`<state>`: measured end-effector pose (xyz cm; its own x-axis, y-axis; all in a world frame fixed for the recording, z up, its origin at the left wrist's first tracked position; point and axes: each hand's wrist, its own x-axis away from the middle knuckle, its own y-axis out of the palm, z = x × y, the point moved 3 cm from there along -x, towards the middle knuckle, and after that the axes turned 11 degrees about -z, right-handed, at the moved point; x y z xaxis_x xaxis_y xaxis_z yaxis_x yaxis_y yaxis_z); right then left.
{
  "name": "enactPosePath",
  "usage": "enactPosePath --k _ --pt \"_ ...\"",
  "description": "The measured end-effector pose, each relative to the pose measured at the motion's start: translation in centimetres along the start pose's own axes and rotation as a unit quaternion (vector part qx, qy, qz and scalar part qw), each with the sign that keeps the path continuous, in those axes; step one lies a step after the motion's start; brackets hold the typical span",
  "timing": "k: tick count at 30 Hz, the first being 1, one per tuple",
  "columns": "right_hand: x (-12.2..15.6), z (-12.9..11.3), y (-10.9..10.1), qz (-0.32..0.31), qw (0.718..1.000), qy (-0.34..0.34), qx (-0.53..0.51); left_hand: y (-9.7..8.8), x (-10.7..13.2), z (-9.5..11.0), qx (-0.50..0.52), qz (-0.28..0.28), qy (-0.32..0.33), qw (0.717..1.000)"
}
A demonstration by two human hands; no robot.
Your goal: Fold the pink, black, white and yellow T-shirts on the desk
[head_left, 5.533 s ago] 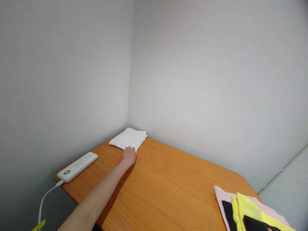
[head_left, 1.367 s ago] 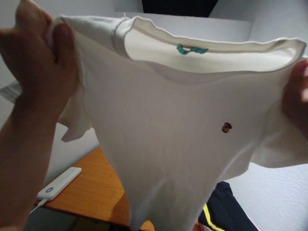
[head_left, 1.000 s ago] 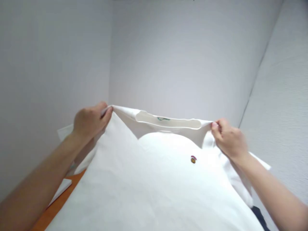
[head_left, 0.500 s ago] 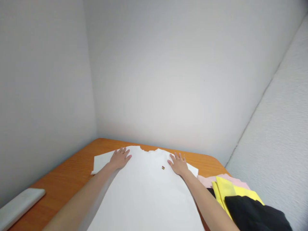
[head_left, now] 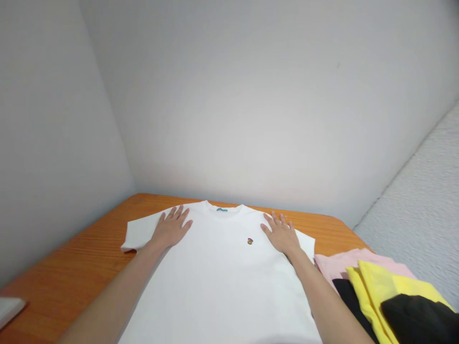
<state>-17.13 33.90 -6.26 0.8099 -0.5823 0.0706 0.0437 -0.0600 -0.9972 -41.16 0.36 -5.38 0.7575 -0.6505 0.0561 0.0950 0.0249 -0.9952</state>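
A white short-sleeved T-shirt (head_left: 222,272) lies flat on the orange wood-grain table (head_left: 71,263), its collar at the far side. A teal neck label (head_left: 222,209) shows inside the collar, and a small embroidered badge (head_left: 250,241) sits on the chest. My left hand (head_left: 172,227) rests palm down on the shirt's upper chest, near the left sleeve, fingers spread. My right hand (head_left: 281,234) lies the same way near the other shoulder, close to the badge. The shirt's lower part runs out of view.
A stack of folded clothes (head_left: 380,282) in pink, yellow and black lies at the right of the table. A white power bank (head_left: 9,308) shows at the lower left corner. Grey walls meet behind the table, and a textured grey surface (head_left: 412,224) lies to the right.
The shirt has come down from my lifted hands and now lies flat and wider on the table. Both hands have moved apart and the view has tilted, bringing the collar fully into sight.
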Motion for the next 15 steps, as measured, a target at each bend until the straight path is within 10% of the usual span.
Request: enactPosePath --k 15 --pt "-0.21 0.43 0.25 0.004 1.000 -0.006 0.010 0.11 -0.20 -0.01 -0.012 0.007 0.002 1.000"
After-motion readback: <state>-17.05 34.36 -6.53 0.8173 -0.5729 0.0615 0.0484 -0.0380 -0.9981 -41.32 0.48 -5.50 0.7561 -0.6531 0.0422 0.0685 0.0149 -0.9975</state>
